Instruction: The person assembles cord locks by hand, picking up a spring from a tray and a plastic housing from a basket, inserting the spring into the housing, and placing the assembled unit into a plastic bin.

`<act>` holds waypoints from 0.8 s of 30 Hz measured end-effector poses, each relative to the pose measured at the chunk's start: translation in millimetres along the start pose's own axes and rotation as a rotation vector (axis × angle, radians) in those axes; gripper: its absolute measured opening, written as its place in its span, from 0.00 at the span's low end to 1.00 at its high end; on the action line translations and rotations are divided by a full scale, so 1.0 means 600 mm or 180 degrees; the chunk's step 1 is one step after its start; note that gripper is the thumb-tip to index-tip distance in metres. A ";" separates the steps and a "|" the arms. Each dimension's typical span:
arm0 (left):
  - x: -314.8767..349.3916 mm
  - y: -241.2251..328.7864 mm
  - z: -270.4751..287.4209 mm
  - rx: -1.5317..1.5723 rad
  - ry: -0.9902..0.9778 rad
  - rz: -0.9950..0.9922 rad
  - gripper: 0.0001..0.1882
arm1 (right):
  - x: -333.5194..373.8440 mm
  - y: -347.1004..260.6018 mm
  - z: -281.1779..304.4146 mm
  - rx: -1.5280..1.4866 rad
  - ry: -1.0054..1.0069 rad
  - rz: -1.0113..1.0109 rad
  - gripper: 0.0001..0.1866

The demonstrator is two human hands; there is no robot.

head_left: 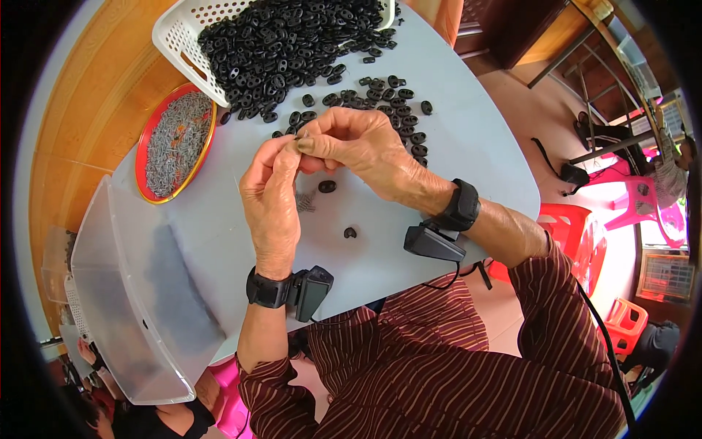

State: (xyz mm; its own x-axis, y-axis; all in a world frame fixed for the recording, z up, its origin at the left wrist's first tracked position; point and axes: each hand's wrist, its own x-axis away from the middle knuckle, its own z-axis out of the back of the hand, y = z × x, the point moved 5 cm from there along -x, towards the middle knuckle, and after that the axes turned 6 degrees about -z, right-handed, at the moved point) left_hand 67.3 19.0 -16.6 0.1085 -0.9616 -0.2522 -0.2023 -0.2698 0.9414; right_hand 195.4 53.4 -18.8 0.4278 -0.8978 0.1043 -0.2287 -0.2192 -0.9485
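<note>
My left hand point(270, 197) and my right hand point(351, 143) meet above the pale grey table point(468, 139), fingertips pinched together on a small part that the fingers almost hide. Below them on the table lie two loose black oval pieces point(327, 186) and a few thin metal springs point(306, 202). Just beyond my right hand is a spread of several black oval pieces point(398, 102). Both wrists wear black straps with small black devices.
A white slotted basket point(179, 36) heaped with black oval pieces stands at the table's far edge. A red round tray point(150, 139) of grey metal springs sits left of my hands. A clear plastic bin point(124, 293) lies at the near left. Red plastic stools point(585, 241) stand on the right.
</note>
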 end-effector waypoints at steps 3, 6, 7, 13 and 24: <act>-0.001 0.008 -0.001 -0.0201 -0.0019 0.0027 0.12 | -0.003 0.009 0.005 0.0001 -0.0040 0.0075 0.09; -0.001 0.018 0.001 -0.0805 -0.0188 0.0021 0.11 | -0.003 0.005 0.016 -0.0021 0.0065 0.0032 0.10; 0.000 0.023 0.000 -0.1278 -0.0319 0.0007 0.10 | -0.003 0.004 0.022 -0.0055 0.0181 -0.0080 0.10; 0.026 0.034 -0.024 -0.3192 -0.1428 -0.0637 0.08 | 0.007 -0.005 0.046 -0.0275 0.0136 -0.0235 0.11; 0.021 0.029 -0.027 -0.3333 -0.1197 -0.0907 0.10 | 0.012 -0.008 0.037 0.0013 -0.0172 -0.0076 0.11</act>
State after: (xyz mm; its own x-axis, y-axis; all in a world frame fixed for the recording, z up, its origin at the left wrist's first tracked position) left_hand 80.8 3.0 0.0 -0.3126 -0.8744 -0.3710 0.7108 -0.4745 0.5193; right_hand 218.9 56.1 -20.0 0.4797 -0.8704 0.1107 -0.2144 -0.2385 -0.9472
